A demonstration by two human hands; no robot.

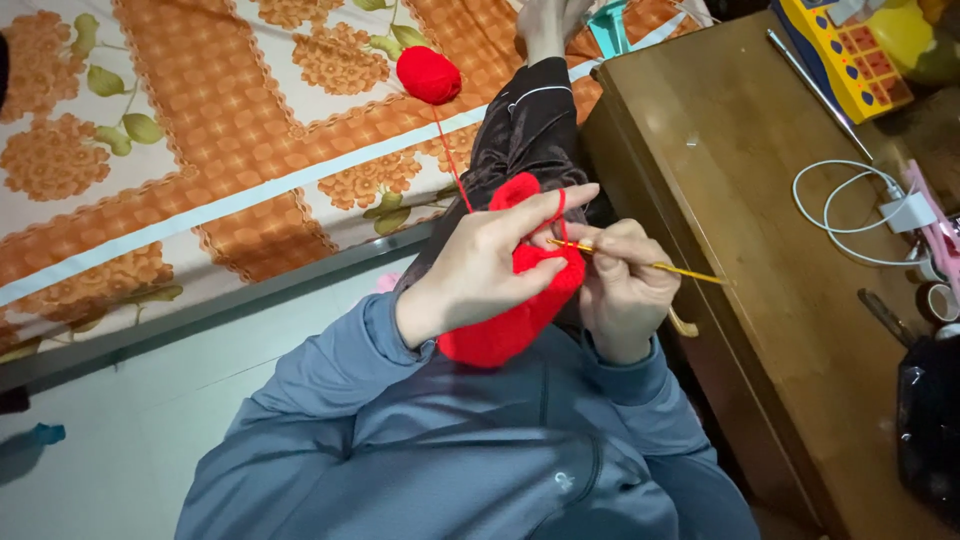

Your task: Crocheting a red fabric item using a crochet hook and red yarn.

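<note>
Currently left hand [480, 265] pinches red crochet piece [505, 330] over the lap, yarn looped on forefinger; right hand [625, 285] grasps yellow crochet hook [680, 270]. Red yarn ball [428, 75] on bed [150, 150].

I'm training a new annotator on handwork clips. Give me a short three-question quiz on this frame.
1. True or false: the ball of red yarn lies on the wooden table.
2. Which hand holds the yellow crochet hook: A) left hand, B) right hand?
3. Fill in: the red strand runs over the left hand's ____ finger.

Key: 1. False; it lies on the flowered bedcover. 2. B; the left hand grips the red crocheted piece. 3. Index.
</note>
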